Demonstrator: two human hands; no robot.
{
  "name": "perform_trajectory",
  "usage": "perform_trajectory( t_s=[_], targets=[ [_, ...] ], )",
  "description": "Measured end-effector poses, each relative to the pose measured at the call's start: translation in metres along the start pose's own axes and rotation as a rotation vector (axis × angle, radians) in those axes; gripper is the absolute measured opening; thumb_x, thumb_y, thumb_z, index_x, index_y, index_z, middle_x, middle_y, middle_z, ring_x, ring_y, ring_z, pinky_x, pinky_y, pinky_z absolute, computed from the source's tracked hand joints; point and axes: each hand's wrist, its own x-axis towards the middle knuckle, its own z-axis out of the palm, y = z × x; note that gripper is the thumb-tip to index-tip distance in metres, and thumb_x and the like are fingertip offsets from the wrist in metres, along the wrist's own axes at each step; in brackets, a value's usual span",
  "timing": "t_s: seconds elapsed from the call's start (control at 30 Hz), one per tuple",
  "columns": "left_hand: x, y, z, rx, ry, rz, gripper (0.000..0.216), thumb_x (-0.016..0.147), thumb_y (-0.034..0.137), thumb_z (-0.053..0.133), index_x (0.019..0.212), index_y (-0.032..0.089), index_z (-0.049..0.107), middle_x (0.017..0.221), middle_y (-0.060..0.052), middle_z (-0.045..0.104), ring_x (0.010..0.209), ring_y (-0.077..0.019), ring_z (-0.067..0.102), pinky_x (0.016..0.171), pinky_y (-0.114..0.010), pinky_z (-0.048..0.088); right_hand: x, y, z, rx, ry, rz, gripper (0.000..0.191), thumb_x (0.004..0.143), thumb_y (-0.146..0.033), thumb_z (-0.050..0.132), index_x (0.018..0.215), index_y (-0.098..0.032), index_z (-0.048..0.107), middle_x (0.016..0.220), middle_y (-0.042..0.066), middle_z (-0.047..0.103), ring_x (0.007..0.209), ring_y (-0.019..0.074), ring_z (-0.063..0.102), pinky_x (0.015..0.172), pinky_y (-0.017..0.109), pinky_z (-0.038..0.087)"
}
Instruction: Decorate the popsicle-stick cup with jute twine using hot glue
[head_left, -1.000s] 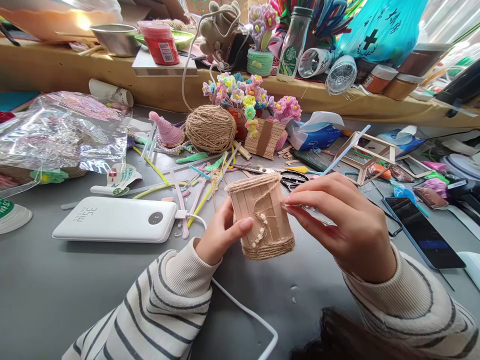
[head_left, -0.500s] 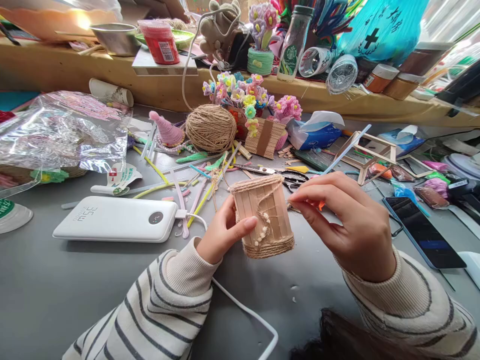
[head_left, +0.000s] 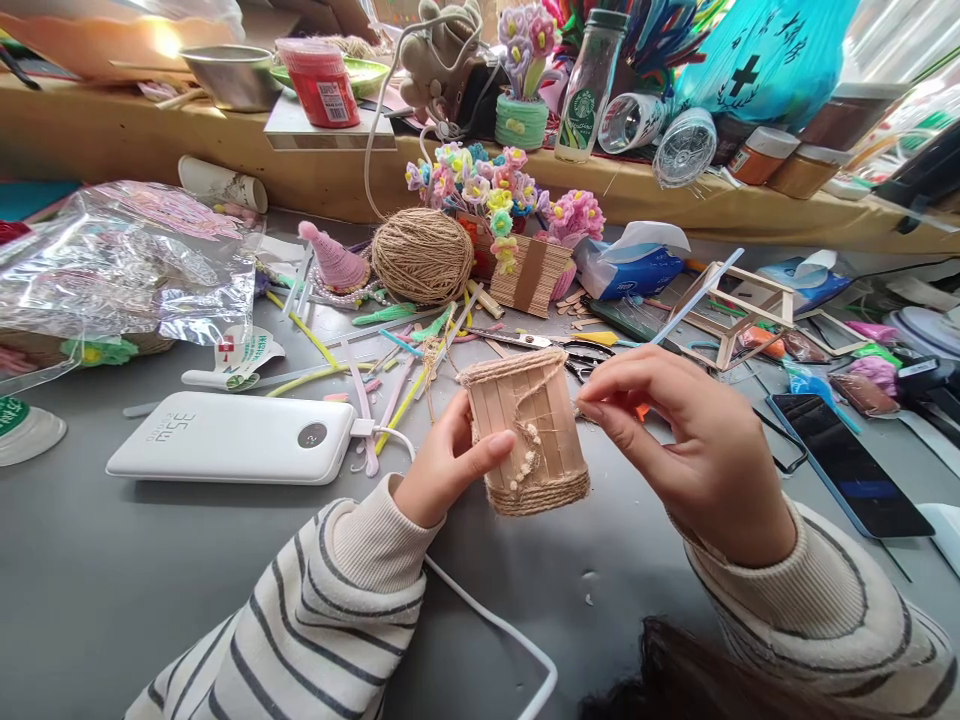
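My left hand point(head_left: 461, 455) grips a small wooden-stick cup point(head_left: 551, 425) from its left side, thumb across the front. Twine is wound round the cup's rim and base, and a twine strand with small pale beads or buds runs down its face. Just right of the cup, my right hand point(head_left: 675, 440) is closed in a pinch; whatever lies between its fingertips is too small to make out. Behind the cup lie scissors point(head_left: 525, 340) with black handles, partly hidden. A ball of twine point(head_left: 422, 256) sits further back.
A white power bank point(head_left: 232, 437) with a cable lies at left, a phone point(head_left: 851, 465) at right. Pipe-cleaner pieces, a pink cone point(head_left: 337, 258), a stick frame point(head_left: 739, 310) and a tissue pack point(head_left: 634, 262) crowd the back. Jars and a glass bottle point(head_left: 590, 90) line the ledge.
My right hand has shifted very slightly, its fingers still pinched beside the cup. My left hand and the cup have hardly moved.
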Motion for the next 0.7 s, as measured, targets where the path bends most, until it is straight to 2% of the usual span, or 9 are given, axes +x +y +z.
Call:
perform_trajectory(
  t_s=[0.17, 0.4, 0.7],
  targets=[
    [0.000, 0.002, 0.001, -0.020, 0.026, -0.018, 0.060, 0.063, 0.048, 0.067, 0.111, 0.014, 0.050, 0.115, -0.012, 0.060, 0.109, -0.0290, 0.054, 0.085, -0.033, 0.048, 0.001, 0.002, -0.001, -0.078, 0.017, -0.026, 0.005, 0.079, -0.011, 0.055, 0.079, -0.013, 0.059, 0.077, 0.003, 0.059, 0.066, 0.0087, 0.054, 0.059, 0.021, 0.045],
    [-0.002, 0.000, 0.001, -0.119, 0.030, -0.045, 0.064, 0.061, 0.050, 0.068, 0.113, 0.017, 0.050, 0.117, -0.010, 0.059, 0.112, -0.0309, 0.051, 0.091, -0.039, 0.045, 0.003, 0.006, -0.003, -0.142, 0.023, -0.026, 0.005, 0.078, -0.011, 0.055, 0.078, -0.012, 0.059, 0.074, 0.003, 0.060, 0.064, 0.0090, 0.053, 0.057, 0.021, 0.043],
    [-0.004, 0.000, -0.002, -0.157, 0.013, 0.014, 0.059, 0.062, 0.053, 0.065, 0.111, 0.022, 0.052, 0.117, -0.007, 0.059, 0.115, -0.0314, 0.049, 0.097, -0.044, 0.039, 0.005, 0.016, 0.000, -0.200, -0.013, 0.002, 0.004, 0.078, -0.013, 0.056, 0.076, -0.012, 0.060, 0.068, 0.002, 0.057, 0.059, 0.0089, 0.050, 0.054, 0.021, 0.042]
  ],
)
